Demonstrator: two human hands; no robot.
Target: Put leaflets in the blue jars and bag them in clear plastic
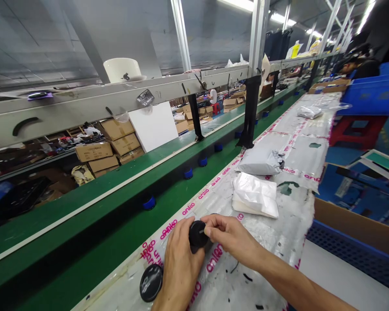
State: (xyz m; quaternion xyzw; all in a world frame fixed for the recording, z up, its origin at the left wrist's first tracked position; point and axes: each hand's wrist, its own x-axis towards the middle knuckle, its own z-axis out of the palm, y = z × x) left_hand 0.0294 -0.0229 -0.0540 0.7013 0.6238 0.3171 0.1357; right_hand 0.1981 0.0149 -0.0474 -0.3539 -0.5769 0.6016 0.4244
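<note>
My left hand [181,259] is closed around the side of a round black part [197,237], which has a dark flat face turned towards me. The thumb and forefinger of my right hand [230,235] pinch together at that face, where a small greyish sliver shows by the fingertips; its kind is too small to make out. Beside my left wrist, a glossy black round cap [151,283] lies on the plastic-covered bench [266,246]. Beyond my right hand lies a stack of thin white plastic bags [256,196].
A green conveyor belt [168,183] runs along the left, carrying several blue-and-black round pieces [149,203]. A grey plastic packet [261,162] lies farther up the bench. A blue crate [350,252] with cardboard stands at right. A metal post [257,39] rises beyond the bench.
</note>
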